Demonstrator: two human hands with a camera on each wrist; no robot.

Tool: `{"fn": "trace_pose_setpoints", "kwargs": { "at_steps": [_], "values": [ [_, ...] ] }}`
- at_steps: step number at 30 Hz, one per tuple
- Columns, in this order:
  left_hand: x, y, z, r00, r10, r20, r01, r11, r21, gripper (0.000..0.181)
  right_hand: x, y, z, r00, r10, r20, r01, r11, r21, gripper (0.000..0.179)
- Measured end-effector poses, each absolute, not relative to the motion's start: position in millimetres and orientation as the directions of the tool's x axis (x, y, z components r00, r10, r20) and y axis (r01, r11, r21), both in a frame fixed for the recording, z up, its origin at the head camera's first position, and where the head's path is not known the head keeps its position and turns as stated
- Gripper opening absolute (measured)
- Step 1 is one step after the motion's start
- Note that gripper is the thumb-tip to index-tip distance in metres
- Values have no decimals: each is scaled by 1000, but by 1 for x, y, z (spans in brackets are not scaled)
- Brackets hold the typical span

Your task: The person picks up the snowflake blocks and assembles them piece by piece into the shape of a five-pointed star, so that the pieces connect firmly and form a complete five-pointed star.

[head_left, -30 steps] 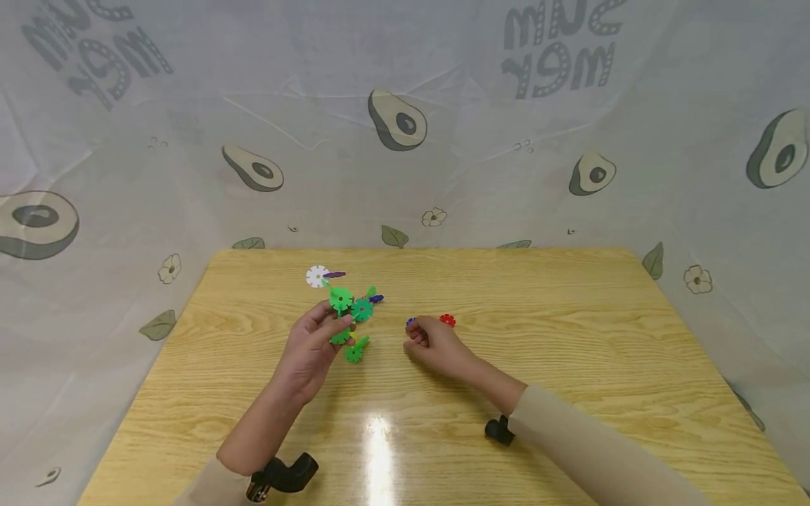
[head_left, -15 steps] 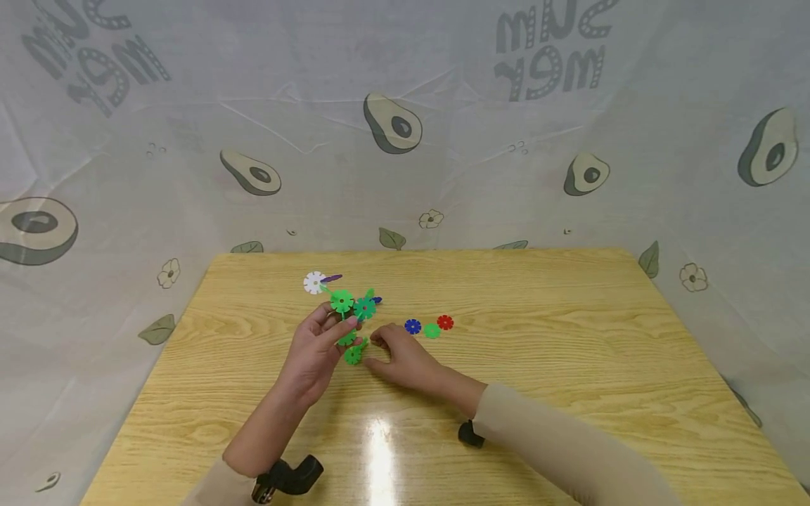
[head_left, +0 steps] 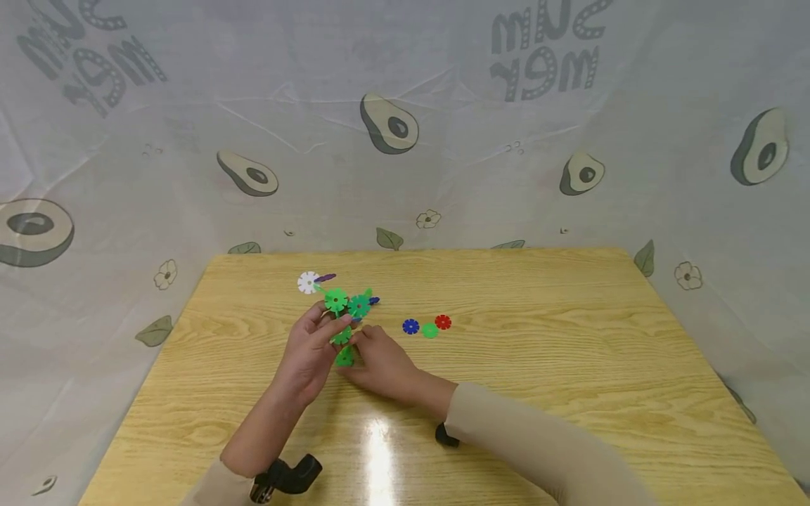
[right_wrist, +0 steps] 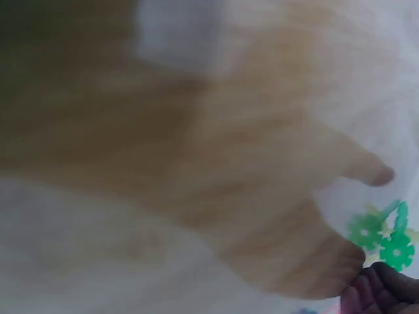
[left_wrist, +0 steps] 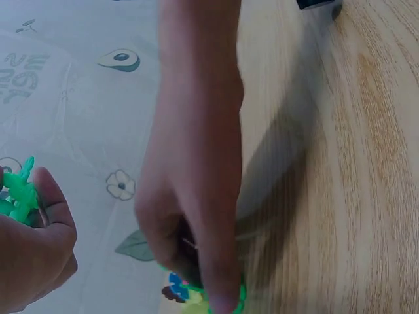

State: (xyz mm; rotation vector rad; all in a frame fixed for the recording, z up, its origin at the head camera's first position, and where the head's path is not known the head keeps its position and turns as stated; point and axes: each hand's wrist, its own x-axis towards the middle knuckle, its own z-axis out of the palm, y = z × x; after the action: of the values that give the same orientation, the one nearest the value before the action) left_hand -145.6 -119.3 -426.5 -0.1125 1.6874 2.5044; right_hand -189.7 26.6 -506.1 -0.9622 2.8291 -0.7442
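Observation:
In the head view my left hand holds a build of joined notched plastic snowflake discs between thumb and fingers. Most are green, with a white disc, a purple one and a dark blue one sticking out. My right hand has come to its lower end, thumb and finger on either side of a green disc. The left wrist view has the right thumb over the green edge, with yellow and blue pieces beside it. The exact grip is partly hidden; the right wrist view is blurred.
On the wooden table, right of the build, lie a loose blue disc, a light green disc and a red disc. A printed curtain hangs behind the table's far edge.
My right hand has moved left from the loose discs to the build's lower end, uncovering the blue and light green discs. The left hand keeps hold of the build, nearly in place.

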Motion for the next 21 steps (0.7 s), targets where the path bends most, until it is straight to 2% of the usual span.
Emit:
{"fn": "trace_pose_setpoints", "kwargs": {
  "at_steps": [3,8,12,14,17,21],
  "values": [
    [-144,-121,-428,-989,55,-138,-148,-392,908,28,-188,15,-504,-807,-576,131,-567,693,-445,56],
    [-142,-121,-431,-988,45,-149,-154,-412,898,29,-187,4,-503,-800,-574,175,-573,644,-507,56],
    [-142,-120,-433,-988,44,-149,-154,-422,894,25,-191,5,-507,-765,-606,217,-593,533,-603,48],
    [-142,-120,-433,-987,49,-151,-157,-424,892,22,-195,9,-509,-755,-615,228,-592,488,-642,37],
    [-142,-121,-433,-987,57,-152,-161,-422,892,20,-199,17,-509,-781,-608,146,-486,443,-753,23],
    [-144,-123,-431,-986,63,-155,-168,-404,899,20,-199,35,-505,-831,-555,-47,-150,305,-941,25]
  ]
}}
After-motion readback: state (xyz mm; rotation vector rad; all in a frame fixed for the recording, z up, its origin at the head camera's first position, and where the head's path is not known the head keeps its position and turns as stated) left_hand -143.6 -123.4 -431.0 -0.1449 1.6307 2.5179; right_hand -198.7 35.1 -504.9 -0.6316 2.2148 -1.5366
